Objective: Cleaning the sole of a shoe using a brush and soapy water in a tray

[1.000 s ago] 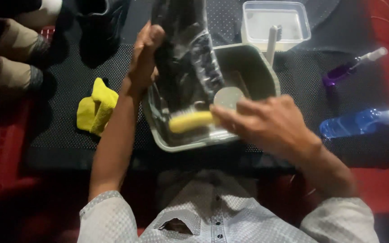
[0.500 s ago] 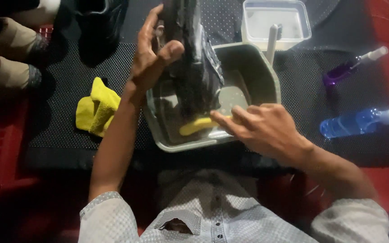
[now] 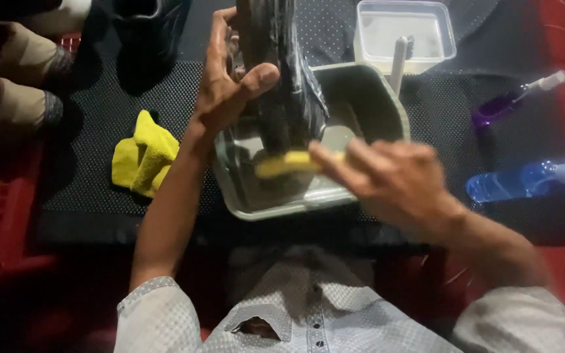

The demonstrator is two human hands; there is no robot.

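Observation:
My left hand (image 3: 227, 78) grips a dark shoe (image 3: 282, 78), held on end with its lower end down inside a grey rectangular basin (image 3: 387, 111). My right hand (image 3: 387, 176) holds a yellow brush (image 3: 286, 163) against the bottom part of the shoe, just above the water in the basin. The hand is blurred. The shoe's surface looks wet and shiny.
A yellow cloth (image 3: 144, 153) lies left of the basin on the black dotted mat (image 3: 93, 144). Behind the basin stands a clear plastic tub (image 3: 405, 33) with a white brush handle. A purple spray bottle (image 3: 511, 101) and a blue spray bottle (image 3: 524, 180) lie right. Other shoes (image 3: 14, 72) sit far left.
My left hand has shifted its grip and turned the shoe more upright. My right hand moved the yellow brush up along the shoe's lower end.

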